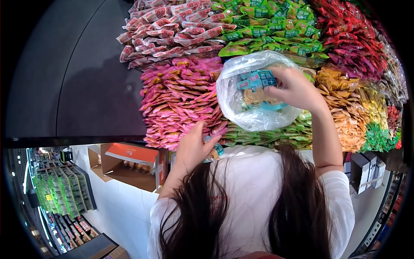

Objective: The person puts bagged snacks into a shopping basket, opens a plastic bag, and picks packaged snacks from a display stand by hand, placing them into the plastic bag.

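A clear plastic bag [230, 97] lies open on top of the snack packets, with several teal and tan packets inside. My right hand [291, 88] reaches into its mouth from the right, thumb and fingers closed around a teal packet [258, 80]. Lower left, my left hand [196, 146] is beside the front edge of the pink packets [181, 103], its thumb and fingers curved around a small teal and clear packet [218, 149]. That packet is partly hidden by the hand.
Green packets [276, 26], white and red packets [172, 30], red packets [353, 39] and orange packets [349, 116] surround the bag. A dark panel [99, 86] is at left. An open cardboard box [129, 179] stands below, with a shelf rack [60, 190] farther left.
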{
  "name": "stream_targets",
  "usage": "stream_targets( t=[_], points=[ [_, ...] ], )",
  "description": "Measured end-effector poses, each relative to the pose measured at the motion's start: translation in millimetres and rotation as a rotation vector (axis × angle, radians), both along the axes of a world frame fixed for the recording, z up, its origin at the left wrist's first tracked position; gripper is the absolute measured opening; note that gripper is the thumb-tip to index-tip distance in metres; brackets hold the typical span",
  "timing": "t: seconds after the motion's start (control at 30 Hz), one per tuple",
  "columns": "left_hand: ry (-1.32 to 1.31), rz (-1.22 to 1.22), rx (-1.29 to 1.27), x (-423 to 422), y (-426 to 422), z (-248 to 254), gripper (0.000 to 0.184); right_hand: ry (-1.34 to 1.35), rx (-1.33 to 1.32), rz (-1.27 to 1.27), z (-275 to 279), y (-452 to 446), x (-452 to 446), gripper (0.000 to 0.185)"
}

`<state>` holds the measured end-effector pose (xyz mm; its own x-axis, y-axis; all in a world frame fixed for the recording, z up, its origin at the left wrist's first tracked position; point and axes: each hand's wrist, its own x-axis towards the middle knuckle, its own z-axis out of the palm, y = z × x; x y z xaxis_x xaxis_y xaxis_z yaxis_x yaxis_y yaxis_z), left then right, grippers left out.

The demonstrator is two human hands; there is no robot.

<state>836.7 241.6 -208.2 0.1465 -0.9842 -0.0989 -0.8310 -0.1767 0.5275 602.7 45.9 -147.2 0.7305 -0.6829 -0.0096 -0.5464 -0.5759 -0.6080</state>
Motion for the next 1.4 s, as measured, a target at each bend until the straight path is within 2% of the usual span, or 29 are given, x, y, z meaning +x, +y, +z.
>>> stream_targets(
  t=[0.03, 0.1, 0.17, 0.23, 0.3, 0.37, 0.43, 0.47, 0.53, 0.57, 0.6, 0.63, 0.67, 0.73, 0.8, 0.83, 0.9, 0.93, 1.0, 1.03, 1.1, 1.13, 1.23, 1.3, 1.4],
  points=[
    [0.000, 0.026, 0.011, 1.1, 0.8, 0.4, 0.051, -0.001, 0.002, -0.002, -5.2, -1.6, -0.1, 0.028],
    [-0.062, -0.001, -0.016, 6.7, 2.5, -3.9, 0.053, -0.067, -0.185, 0.120, -11.8, -4.7, -0.5, 0.031],
    [-0.124, -0.025, -0.047, 10.6, 3.7, -4.7, 0.055, -0.080, -0.104, 0.112, -1.9, -2.9, 3.6, 0.031],
    [-0.141, 0.022, 0.107, 13.0, 5.0, -3.6, 0.062, -0.094, -0.022, 0.101, -1.5, -2.9, 9.5, 0.031],
    [-0.138, 0.016, 0.155, 15.2, 6.4, -3.2, 0.063, -0.118, -0.138, -0.060, -11.8, -7.0, 15.2, 0.029],
    [-0.133, 0.014, 0.200, 16.5, 6.4, -1.0, 0.064, -0.039, -0.136, -0.093, -9.4, -7.7, 16.4, 0.033],
    [0.120, 0.005, 0.256, 16.6, 6.3, 4.2, 0.056, 0.041, -0.133, -0.123, -9.8, -8.2, 16.2, 0.038],
    [0.121, 0.004, 0.256, 19.8, 7.0, 2.9, 0.056, 0.010, -0.152, -0.122, -12.6, -8.3, 15.3, 0.036],
    [0.397, -0.001, 0.194, 29.8, 8.9, -0.3, 0.055, -0.018, -0.171, -0.123, -15.9, -6.7, 15.4, 0.034],
    [0.397, -0.005, 0.194, 33.7, 10.0, 1.2, 0.055, -0.134, -0.065, -0.138, -16.0, -4.9, 17.6, 0.030],
    [0.634, 0.076, 0.050, 37.1, 11.4, 3.9, 0.049, -0.250, 0.041, -0.152, -17.0, -3.7, 18.6, 0.027],
    [0.867, 0.158, -0.098, 37.4, 11.7, 7.8, 0.043, -0.249, 0.041, -0.155, -22.7, -5.1, 19.1, 0.027],
    [0.868, 0.156, -0.098, 34.6, 9.1, 13.5, 0.043, -0.218, -0.063, -0.158, -31.1, -8.7, 20.4, 0.026],
    [1.057, 0.329, -0.454, 24.3, -2.3, 28.7, 0.038, -0.186, -0.168, -0.159, -36.0, -10.1, 19.7, 0.026],
    [1.082, 0.323, -0.520, 12.4, -13.9, 34.6, 0.037, -0.262, -0.597, -0.137, -35.5, -7.2, 18.8, 0.027],
    [1.106, 0.317, -0.583, 6.5, -19.4, 35.8, 0.037, -0.262, -0.599, -0.134, -30.4, -4.2, 17.7, 0.027],
    [1.270, 0.255, -0.591, -5.4, -31.1, 32.6, 0.036, -0.272, -0.318, -0.145, -11.1, 5.8, 12.2, 0.031],
    [1.261, 0.253, -0.580, -13.2, -35.4, 33.1, 0.036, -0.272, -0.320, -0.146, -3.6, 11.2, 9.6, 0.031],
    [1.252, 0.250, -0.566, -23.6, -41.7, 35.8, 0.036, -0.430, 0.286, -0.088, 5.8, 22.6, 6.1, 0.036],
    [1.204, 0.197, -0.539, -26.5, -43.4, 36.2, 0.037, -0.431, 0.289, -0.090, 4.2, 28.2, 6.3, 0.036],
    [1.154, 0.146, -0.503, -33.4, -46.8, 36.9, 0.037, -0.542, 0.509, -0.036, 0.2, 36.4, 7.6, 0.045],
    [1.137, 0.138, -0.513, -37.3, -48.9, 37.3, 0.037, -0.570, 0.601, 0.004, 0.1, 37.5, 8.1, 0.041],
    [1.143, 0.144, -0.514, -48.2, -54.6, 38.5, 0.039, -0.631, 0.704, 0.036, -8.8, 41.7, 12.9, 0.034],
    [1.232, 0.134, -0.523, -51.9, -56.8, 37.2, 0.041, -0.647, 0.703, 0.011, -13.4, 42.0, 14.0, 0.031],
    [1.211, 0.113, -0.482, -50.4, -56.3, 37.6, 0.046, -0.681, 0.686, -0.040, -16.0, 41.1, 15.6, 0.025]
  ],
)
